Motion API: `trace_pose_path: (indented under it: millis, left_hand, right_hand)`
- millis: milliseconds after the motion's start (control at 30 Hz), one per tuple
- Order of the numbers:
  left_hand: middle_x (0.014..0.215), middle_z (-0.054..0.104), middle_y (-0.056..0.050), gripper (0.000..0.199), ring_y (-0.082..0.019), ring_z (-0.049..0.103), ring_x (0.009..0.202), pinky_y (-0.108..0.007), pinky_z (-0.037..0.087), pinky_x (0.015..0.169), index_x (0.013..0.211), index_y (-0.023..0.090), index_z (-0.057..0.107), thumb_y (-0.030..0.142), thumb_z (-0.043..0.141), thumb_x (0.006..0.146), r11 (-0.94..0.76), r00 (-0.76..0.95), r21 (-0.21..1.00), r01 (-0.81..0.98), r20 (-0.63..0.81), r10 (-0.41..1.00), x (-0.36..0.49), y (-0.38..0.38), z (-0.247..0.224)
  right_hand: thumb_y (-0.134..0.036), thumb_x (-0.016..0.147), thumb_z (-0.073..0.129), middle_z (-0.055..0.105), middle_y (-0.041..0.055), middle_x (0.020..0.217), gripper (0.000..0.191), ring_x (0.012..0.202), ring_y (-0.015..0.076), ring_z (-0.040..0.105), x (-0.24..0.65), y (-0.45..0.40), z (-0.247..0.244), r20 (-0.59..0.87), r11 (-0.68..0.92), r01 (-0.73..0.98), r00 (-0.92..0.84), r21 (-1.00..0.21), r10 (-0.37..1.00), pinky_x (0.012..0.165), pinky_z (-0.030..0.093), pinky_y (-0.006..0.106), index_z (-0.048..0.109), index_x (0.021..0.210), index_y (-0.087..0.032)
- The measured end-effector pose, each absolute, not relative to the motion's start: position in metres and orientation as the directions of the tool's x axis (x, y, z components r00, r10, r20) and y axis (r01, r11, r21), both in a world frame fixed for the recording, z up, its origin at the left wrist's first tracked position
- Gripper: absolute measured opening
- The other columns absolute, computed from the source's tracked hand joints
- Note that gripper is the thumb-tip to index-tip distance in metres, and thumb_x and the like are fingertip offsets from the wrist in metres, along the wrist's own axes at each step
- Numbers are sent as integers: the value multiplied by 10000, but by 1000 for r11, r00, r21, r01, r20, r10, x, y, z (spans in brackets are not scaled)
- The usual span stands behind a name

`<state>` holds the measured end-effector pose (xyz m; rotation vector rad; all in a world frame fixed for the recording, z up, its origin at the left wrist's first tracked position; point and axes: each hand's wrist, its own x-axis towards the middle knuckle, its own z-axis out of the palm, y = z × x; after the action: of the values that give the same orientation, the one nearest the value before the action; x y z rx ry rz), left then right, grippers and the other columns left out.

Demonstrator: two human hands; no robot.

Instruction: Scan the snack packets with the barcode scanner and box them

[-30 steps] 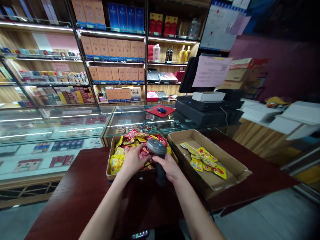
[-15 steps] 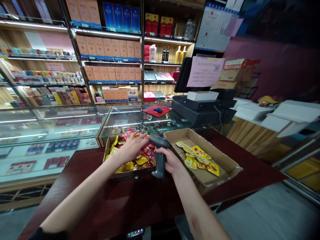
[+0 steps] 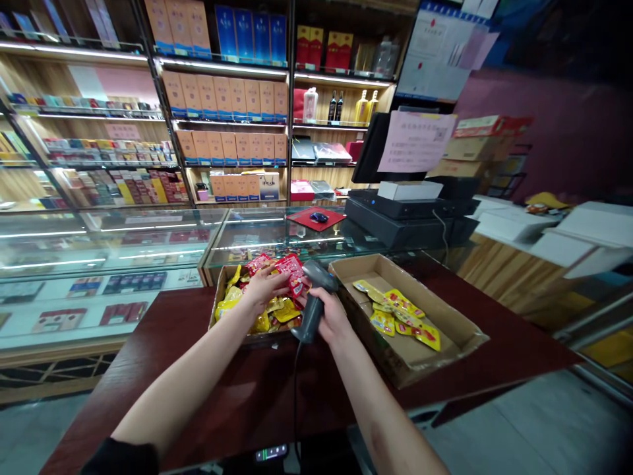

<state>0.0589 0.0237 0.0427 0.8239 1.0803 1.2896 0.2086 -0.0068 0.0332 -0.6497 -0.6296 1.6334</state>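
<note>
My right hand [image 3: 332,318] is wrapped round the handle of a dark grey barcode scanner [image 3: 312,310], whose cable hangs down over the table. My left hand [image 3: 266,289] is over a cardboard box [image 3: 216,315] heaped with red and yellow snack packets. Its fingers grip a red snack packet [image 3: 291,269], raised at the heap's right side beside the scanner head. The fingertips of my right hand come close to that packet; whether they touch it I cannot tell. Yellow packets [image 3: 277,311] lie under my left hand.
Right of the scanner, a second cardboard box [image 3: 455,330] contains several yellow packets [image 3: 403,305]. Both boxes stand on a dark red table [image 3: 198,369]. Behind are a glass counter [image 3: 257,227], a mouse [image 3: 319,216] on a red mat, and a monitor [image 3: 368,148]. A lit device [image 3: 271,452] is at the front edge.
My left hand, flat on the heap before, now grips a red packet raised near the scanner. The scanner has tilted, its head leaning right. The view has shifted slightly.
</note>
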Motion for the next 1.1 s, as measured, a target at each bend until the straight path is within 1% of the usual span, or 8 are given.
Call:
trace_pose_path:
  millis: [67,133,300,400,467,667,867,1100]
  left_hand:
    - [857,701,-74,386,-149,669,700,-290,569,674,967,131,642,218,817,635,164,-33,902,-400,-193,981,62,23,42]
    - [827,702,-68,342,-155,667,682,-291,570,640,887,133,659,232,832,610,197,-3,899,-390,-215,977,60,23,42]
    - [858,714,-51,443,-168,664,713,-317,567,655,897,174,692,291,878,512,269,43,923,-274,-268,962,35,33,48]
    - [873,715,-55,483,-163,659,721,-292,549,644,899,177,695,316,889,479,295,57,937,-185,-290,955,19,45,53]
    - [856,713,-45,497,-149,649,698,-276,538,619,888,176,689,312,896,456,298,42,941,-160,-295,955,14,53,55]
    - [725,683,-25,473,-124,609,625,-260,524,568,765,150,647,276,915,396,306,-16,938,-166,-313,950,15,63,54]
    - [725,679,-23,473,-128,611,634,-253,518,554,727,150,629,296,917,381,294,16,945,-144,-295,955,17,62,49]
    - [689,657,6,476,-99,586,580,-218,486,523,725,151,612,289,915,384,291,-43,950,-118,-297,954,16,66,48]
  right_hand:
    - [-153,602,680,721,33,861,278,917,223,680,203,-9,30,-53,-125,-679,-126,-723,991,838,567,370,655,877,-181]
    - [-169,605,703,719,34,885,266,925,217,673,201,-12,28,-61,-121,-654,-114,-747,992,833,565,369,655,866,-185]
    - [-295,614,777,693,37,953,368,894,204,655,207,-19,30,-100,-143,-433,-121,-890,988,728,578,340,650,945,-197]
    - [-378,644,768,669,35,866,385,763,203,662,209,-26,37,-80,-127,-264,-181,-956,980,597,563,323,624,955,-202]
    - [-387,659,759,645,20,776,361,650,182,643,208,-33,42,-77,-119,-209,-196,-971,978,544,537,311,603,930,-206]
    - [-302,683,726,599,-24,619,274,560,121,567,197,-53,46,-150,-209,-211,-265,-955,953,551,481,257,558,866,-187]
    - [-394,663,746,606,-26,610,378,527,108,553,189,-64,37,-172,-274,-198,-418,-941,892,551,464,256,550,893,-168]
    - [-448,668,740,603,-27,609,410,533,115,565,185,-69,38,-165,-262,-169,-437,-950,884,561,455,263,545,888,-163]
